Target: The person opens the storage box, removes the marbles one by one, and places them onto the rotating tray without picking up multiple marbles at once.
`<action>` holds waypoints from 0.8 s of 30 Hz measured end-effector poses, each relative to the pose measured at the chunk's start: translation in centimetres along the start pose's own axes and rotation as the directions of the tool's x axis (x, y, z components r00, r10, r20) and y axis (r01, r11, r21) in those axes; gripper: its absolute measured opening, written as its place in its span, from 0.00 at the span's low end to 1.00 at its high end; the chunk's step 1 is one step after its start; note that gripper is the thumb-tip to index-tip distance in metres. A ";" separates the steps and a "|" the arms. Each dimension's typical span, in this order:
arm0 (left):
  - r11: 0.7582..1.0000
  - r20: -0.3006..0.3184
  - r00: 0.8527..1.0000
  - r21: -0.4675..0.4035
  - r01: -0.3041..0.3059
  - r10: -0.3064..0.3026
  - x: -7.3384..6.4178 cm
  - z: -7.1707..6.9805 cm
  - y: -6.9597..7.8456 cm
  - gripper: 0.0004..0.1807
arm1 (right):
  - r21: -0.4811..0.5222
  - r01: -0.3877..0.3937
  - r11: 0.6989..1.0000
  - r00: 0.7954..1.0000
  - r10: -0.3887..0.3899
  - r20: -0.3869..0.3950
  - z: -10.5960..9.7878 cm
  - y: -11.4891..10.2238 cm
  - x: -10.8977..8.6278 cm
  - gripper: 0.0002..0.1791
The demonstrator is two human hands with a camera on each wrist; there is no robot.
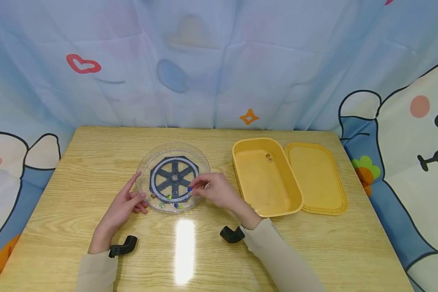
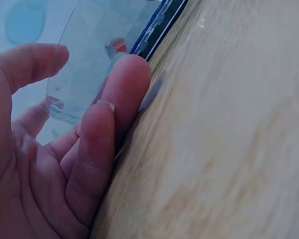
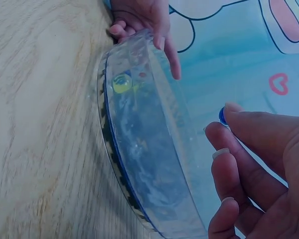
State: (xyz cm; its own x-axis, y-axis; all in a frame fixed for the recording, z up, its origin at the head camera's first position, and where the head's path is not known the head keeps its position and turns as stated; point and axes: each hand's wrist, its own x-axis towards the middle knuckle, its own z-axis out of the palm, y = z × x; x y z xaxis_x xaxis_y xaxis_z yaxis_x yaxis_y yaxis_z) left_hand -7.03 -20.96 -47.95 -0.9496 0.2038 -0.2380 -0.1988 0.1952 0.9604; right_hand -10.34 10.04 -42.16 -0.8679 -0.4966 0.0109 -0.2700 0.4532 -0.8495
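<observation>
Well, the printing I can make out is a red heart on the pale blue curtain, toward eleven o'clock from the clear dish. The counter is light wood grain, with a glossy streak of reflected light at six. A yellow tub sits at three, its lid just beyond. My left hand rests relaxed fingers against the dish's edge at eight. My right hand extends from four, its grip pinching a blue marble over the dish's four o'clock side. Other marbles lie between six and eight.
</observation>
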 end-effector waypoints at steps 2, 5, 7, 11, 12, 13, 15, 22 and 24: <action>1.000 -0.004 1.000 0.006 0.004 -0.003 0.0 0.0 0.0 0.38 | -0.003 -0.008 1.000 1.000 0.008 0.010 0.0 0.1 0.0 0.05; 1.000 -0.006 1.000 0.007 0.007 -0.007 -0.1 0.0 0.0 0.38 | -0.011 -0.006 1.000 1.000 0.006 0.012 0.0 0.3 0.0 0.06; 1.000 -0.005 1.000 0.006 0.008 -0.008 -0.1 0.0 0.0 0.38 | -0.013 -0.002 1.000 1.000 0.002 0.011 -0.3 0.3 0.0 0.06; 1.000 -0.006 1.000 0.006 0.008 -0.008 -0.1 0.0 0.0 0.38 | -0.013 -0.019 1.000 1.000 0.019 -0.001 -1.5 0.3 -0.1 0.07; 1.000 -0.007 1.000 0.006 0.008 -0.008 -0.1 0.0 0.0 0.39 | -0.024 -0.018 1.000 1.000 0.018 -0.012 -1.9 0.3 -0.2 0.07; 1.000 -0.007 1.000 0.007 0.008 -0.008 -0.1 0.0 0.0 0.39 | -0.035 -0.016 0.999 1.000 0.015 -0.021 -2.4 0.3 -0.3 0.07; 1.000 -0.007 1.000 0.007 0.008 -0.008 -0.2 0.0 0.1 0.39 | -0.059 -0.021 0.998 0.999 0.018 -0.045 -3.5 0.2 -0.5 0.06; 1.000 -0.004 1.000 0.015 0.003 -0.003 -0.1 0.0 0.1 0.38 | -0.125 -0.019 0.992 0.996 0.008 -0.089 -8.1 0.7 -1.9 0.06; 1.000 -0.001 1.000 0.012 0.000 0.000 -0.1 0.0 0.1 0.38 | -0.150 -0.011 0.989 0.996 -0.002 -0.085 -9.4 1.3 -2.4 0.06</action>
State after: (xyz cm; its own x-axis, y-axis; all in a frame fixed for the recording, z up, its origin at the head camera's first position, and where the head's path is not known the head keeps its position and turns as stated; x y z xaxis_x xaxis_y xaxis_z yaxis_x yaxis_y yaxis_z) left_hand -6.97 -20.97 -47.84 -0.9499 0.2030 -0.2377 -0.1956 0.2071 0.9586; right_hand -12.53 18.78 -38.33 -0.8995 -0.4332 0.0573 -0.3202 0.5642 -0.7610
